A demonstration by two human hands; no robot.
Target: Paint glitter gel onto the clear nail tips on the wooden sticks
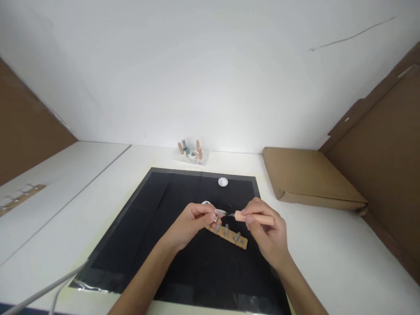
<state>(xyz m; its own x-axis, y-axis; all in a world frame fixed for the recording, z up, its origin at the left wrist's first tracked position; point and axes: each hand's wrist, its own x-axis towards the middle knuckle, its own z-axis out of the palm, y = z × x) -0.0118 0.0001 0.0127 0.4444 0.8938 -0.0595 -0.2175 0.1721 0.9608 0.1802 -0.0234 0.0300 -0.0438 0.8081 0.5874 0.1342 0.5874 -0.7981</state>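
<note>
Pinched in the fingers of my left hand (193,223) is a pale nail tip (221,212) on a small metal holder. My right hand (269,232) grips a peach-coloured brush handle (254,218), its dark bristle end pointing left at the nail tip; whether they touch is too small to tell. Just below, a tan display strip (243,243) with several greyish nail tips lies on the black mat (147,214). A white round dish is partly hidden behind my left fingers.
A white round lid (222,182) lies near the mat's back edge. Behind it stands a clear tray (200,162) of bottles. A cardboard box (311,175) is at right, another tan strip (22,199) at far left, and cables (49,286) at lower left.
</note>
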